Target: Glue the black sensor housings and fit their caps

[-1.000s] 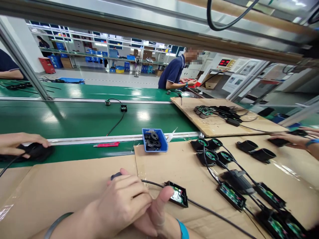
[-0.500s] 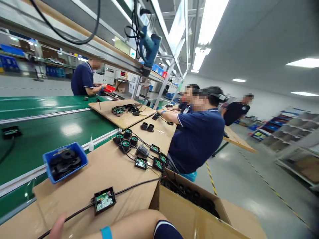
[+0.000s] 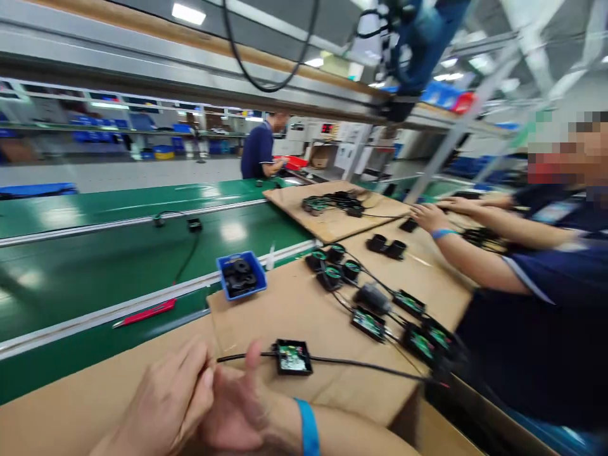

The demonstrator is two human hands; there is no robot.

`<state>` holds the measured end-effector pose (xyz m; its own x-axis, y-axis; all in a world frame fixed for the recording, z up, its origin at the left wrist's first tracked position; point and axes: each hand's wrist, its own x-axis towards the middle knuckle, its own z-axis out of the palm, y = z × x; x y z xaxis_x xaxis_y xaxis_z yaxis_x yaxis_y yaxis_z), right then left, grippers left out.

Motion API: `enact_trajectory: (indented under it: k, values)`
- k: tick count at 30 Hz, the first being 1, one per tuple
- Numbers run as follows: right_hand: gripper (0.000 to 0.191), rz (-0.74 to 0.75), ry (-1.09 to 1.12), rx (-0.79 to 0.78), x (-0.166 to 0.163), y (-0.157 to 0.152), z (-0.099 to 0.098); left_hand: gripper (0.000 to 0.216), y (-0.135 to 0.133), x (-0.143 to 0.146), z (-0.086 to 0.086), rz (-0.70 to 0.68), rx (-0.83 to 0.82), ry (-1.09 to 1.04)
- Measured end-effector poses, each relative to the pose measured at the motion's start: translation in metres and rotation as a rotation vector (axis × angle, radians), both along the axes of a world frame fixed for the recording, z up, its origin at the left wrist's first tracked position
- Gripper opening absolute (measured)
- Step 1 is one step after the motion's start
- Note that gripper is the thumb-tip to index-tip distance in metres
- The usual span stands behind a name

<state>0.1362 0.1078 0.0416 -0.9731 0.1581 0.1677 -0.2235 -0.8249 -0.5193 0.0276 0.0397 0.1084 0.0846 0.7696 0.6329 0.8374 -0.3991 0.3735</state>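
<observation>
My left hand [image 3: 164, 399] and my right hand [image 3: 237, 408], which wears a blue wristband, are pressed together at the bottom edge over a cardboard sheet [image 3: 294, 310]. A black cable [image 3: 351, 363] runs out from between them. My left fingers close over its near end. My right thumb points up, and its fingers are hidden under the left hand. On the cable, just right of my hands, sits an open black box with a green circuit board [image 3: 292, 358].
A blue bin [image 3: 247, 293] of black rings and a red tool [image 3: 147, 312] lie by the green conveyor [image 3: 118, 253]. Several wired boxes and round parts [image 3: 370, 304] lie to the right. A co-worker's arm [image 3: 475, 259] reaches over the bench. A blue power tool [image 3: 418, 38] hangs overhead.
The view swung right toward the co-workers and a carton, then back to the bench. My hands are joined over the cable again, as one second ago.
</observation>
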Motion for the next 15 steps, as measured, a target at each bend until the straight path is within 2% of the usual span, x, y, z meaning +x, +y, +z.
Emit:
enact_trajectory:
  k: [2,4,9,10,11,13,15]
  values:
    - [0.109,0.060,0.017,-0.111,0.010,0.001,0.001,0.029,-0.001,-0.003,0.006,0.107,-0.062,-0.031]
    - [0.112,0.112,0.017,-0.155,0.015,0.002,0.004,0.034,0.003,-0.010,0.010,0.208,-0.094,-0.048]
    - [0.119,0.145,-0.025,-0.101,0.017,0.000,0.013,0.019,0.009,-0.048,0.008,0.536,0.031,0.119]
    - [0.114,0.098,-0.049,-0.063,0.017,0.001,0.013,0.028,0.008,-0.056,0.006,0.580,0.029,0.146]
    - [0.104,-0.012,-0.091,0.015,0.018,0.003,0.013,0.038,0.006,-0.062,0.002,0.585,-0.006,0.144]
    - [0.071,-0.365,-0.218,0.245,0.020,0.013,0.013,0.043,-0.002,-0.070,-0.006,0.500,-0.150,0.035]
    - [0.043,-0.676,-0.333,0.447,0.024,0.024,0.014,0.035,-0.011,-0.071,-0.019,0.380,-0.330,-0.194]
